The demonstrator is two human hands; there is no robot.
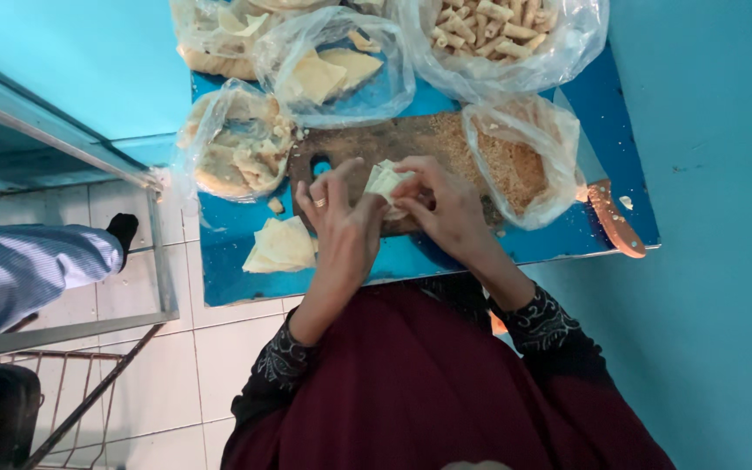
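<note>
Both hands meet over a dark wooden cutting board on a blue table. My left hand, with a ring on one finger, and my right hand together pinch a small pale folded dough wrapper. A pile of flat pale wrappers lies on the table just left of my left hand. A clear bag of brown crumbs sits open on the board right beside my right hand.
Clear bags hold filling, flat wrappers and rolled pieces at the table's far side. A wooden-handled knife lies at the right edge. A person's striped sleeve and a metal frame are on the left over tiled floor.
</note>
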